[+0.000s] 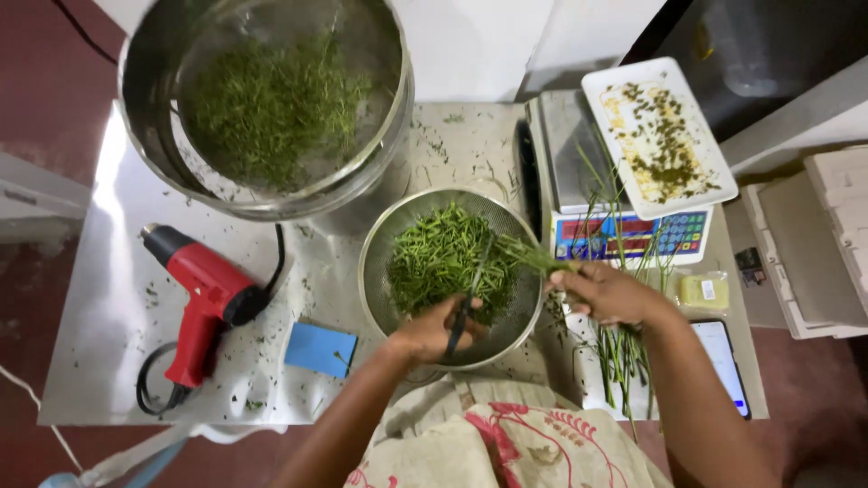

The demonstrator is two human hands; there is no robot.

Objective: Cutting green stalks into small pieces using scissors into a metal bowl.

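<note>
Gripping scissors (pixel 466 312), left hand (pixel 432 333) | right hand (pixel 608 294) clasps stems (pixel 533 256) (over strainer (pixel 380 271))

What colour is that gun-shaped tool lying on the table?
The heat gun is red with a black nozzle tip and black cord, clearest in the head view.

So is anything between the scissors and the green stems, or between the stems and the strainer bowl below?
Nothing visible. The scissors in the left hand reach the stem bunch held by the right hand, directly over the open strainer bowl, which holds only cut greens.
</note>
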